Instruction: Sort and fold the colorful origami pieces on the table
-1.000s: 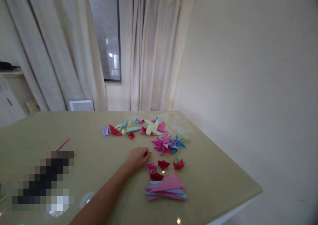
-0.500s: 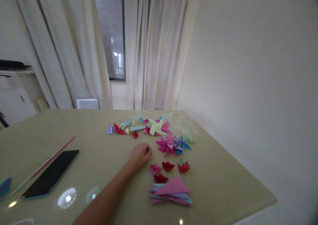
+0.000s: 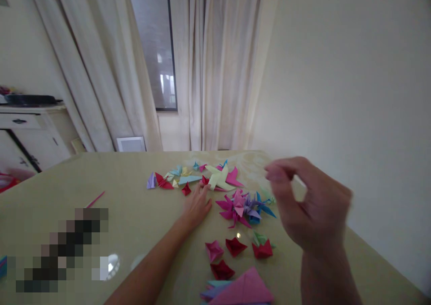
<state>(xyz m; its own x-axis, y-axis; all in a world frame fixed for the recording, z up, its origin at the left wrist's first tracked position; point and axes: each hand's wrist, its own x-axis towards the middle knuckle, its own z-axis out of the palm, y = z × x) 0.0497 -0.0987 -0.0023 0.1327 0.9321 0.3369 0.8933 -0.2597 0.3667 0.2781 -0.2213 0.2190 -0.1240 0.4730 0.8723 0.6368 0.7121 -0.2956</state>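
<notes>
My left hand (image 3: 197,206) lies on the table with its fingers stretched forward. Its fingertips are at a small red folded paper piece (image 3: 205,180), beside a pale green paper pinwheel (image 3: 218,177); whether they touch the piece I cannot tell. My right hand (image 3: 311,202) is raised above the table's right side. Its thumb and forefinger meet in a pinch with a gap behind them, and no object shows between them. Below the hands lie a pink and purple paper flower cluster (image 3: 238,204), a pink paper boat (image 3: 214,250) and dark red paper boats (image 3: 235,246).
A stack of folded paper (image 3: 245,289) lies at the near edge. Further back are a purple folded piece (image 3: 151,180), a red paper crane (image 3: 163,181) and a light blue piece (image 3: 189,180). On the left, a pixelated patch covers a dark flat object (image 3: 67,251) beside a pink stick (image 3: 96,199).
My left hand has reached forward to the small red paper piece, its fingers now extended. My right hand has come into view on the right. The view has shifted slightly.
</notes>
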